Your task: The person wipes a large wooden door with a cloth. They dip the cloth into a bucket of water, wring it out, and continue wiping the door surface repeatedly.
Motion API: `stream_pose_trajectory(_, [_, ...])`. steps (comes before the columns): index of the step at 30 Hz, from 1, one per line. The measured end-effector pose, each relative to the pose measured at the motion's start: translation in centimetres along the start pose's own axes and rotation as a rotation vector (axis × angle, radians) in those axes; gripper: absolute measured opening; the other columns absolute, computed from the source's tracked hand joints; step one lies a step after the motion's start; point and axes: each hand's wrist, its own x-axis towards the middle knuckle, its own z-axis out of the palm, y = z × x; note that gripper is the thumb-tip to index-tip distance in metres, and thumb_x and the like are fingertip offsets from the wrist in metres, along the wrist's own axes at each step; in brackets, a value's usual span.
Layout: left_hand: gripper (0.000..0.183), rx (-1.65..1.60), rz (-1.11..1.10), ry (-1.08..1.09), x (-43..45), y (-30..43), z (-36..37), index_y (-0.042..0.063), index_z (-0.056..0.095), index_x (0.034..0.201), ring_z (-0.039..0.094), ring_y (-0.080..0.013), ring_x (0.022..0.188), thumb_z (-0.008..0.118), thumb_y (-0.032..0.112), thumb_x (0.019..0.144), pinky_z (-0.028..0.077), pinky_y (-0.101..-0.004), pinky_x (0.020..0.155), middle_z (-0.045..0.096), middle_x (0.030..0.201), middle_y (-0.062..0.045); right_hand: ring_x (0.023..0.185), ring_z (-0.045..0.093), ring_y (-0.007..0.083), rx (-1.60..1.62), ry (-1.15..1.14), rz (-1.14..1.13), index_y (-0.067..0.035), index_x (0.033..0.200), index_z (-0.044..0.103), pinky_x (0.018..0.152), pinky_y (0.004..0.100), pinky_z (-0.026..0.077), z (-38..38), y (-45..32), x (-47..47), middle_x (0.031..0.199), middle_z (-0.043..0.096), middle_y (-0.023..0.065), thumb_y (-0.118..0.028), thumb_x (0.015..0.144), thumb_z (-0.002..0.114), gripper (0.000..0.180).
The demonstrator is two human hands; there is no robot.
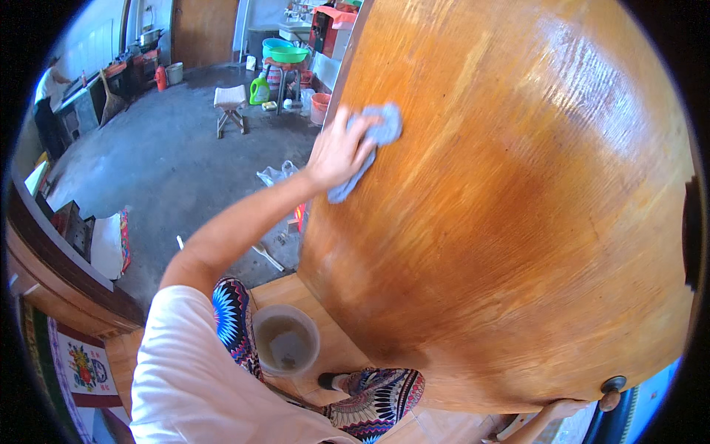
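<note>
A large wooden door (499,194) with a glossy orange-brown grain fills the right of the view. My left hand (341,150) presses a blue-grey cloth (384,125) flat on the door near its left edge; part of the cloth hangs below the fingers. At the bottom right, my right hand (563,409) is at the door's edge, beside a round door knob (610,399); its fingers are partly hidden. A bucket of cloudy water (285,339) stands on the tiled floor between my legs.
Beyond the doorway, a small stool (229,99), a green detergent bottle (259,90) and a brush (268,257) are on the dark floor. A plastic bag (277,173) lies near the door. Another person (50,105) stands at the far-left counter.
</note>
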Motion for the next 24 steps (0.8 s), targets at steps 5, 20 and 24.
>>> stream_pose_trajectory(5, [0.034, -0.02, 0.17, 0.632, 17.8, 2.4, -1.8, 0.007, 0.054, 0.129, 0.051, -0.0442, 0.106, 0.052, 0.022, 0.098, 0.042, -0.0506, 0.093, 0.053, 0.112, -0.028, 0.114, 0.057, 0.0462, -0.046, -0.006, -0.035, 0.01, 0.133, 0.055, 0.098, 0.0516, 0.047, -0.3, -1.0, -0.2, 0.132, 0.058, 0.0306, -0.046, 0.107, 0.028, 0.067])
stream_pose_trajectory(20, [0.057, 0.07, -0.326, 0.2, -13.7, -3.3, 7.4, -0.001, 0.031, 0.145, 0.041, -0.0473, 0.124, 0.055, 0.007, 0.094, 0.033, -0.0526, 0.108, 0.041, 0.134, -0.031, 0.113, 0.058, 0.0463, -0.066, 0.026, -0.016, 0.009, 0.132, 0.055, 0.097, 0.0521, 0.048, -0.9, -0.5, -0.8, 0.131, 0.059, 0.0303, -0.047, 0.107, 0.028, 0.068])
stream_pose_trajectory(24, [0.06, -0.009, -0.641, 0.066, -20.0, -1.6, 8.4, -0.003, 0.023, 0.148, 0.039, -0.0507, 0.124, 0.053, 0.009, 0.097, 0.034, -0.0534, 0.108, 0.038, 0.132, -0.035, 0.113, 0.058, 0.0463, -0.049, -0.01, -0.002, 0.009, 0.132, 0.056, 0.096, 0.0522, 0.048, 0.0, -0.2, -1.6, 0.13, 0.059, 0.0302, -0.048, 0.107, 0.027, 0.068])
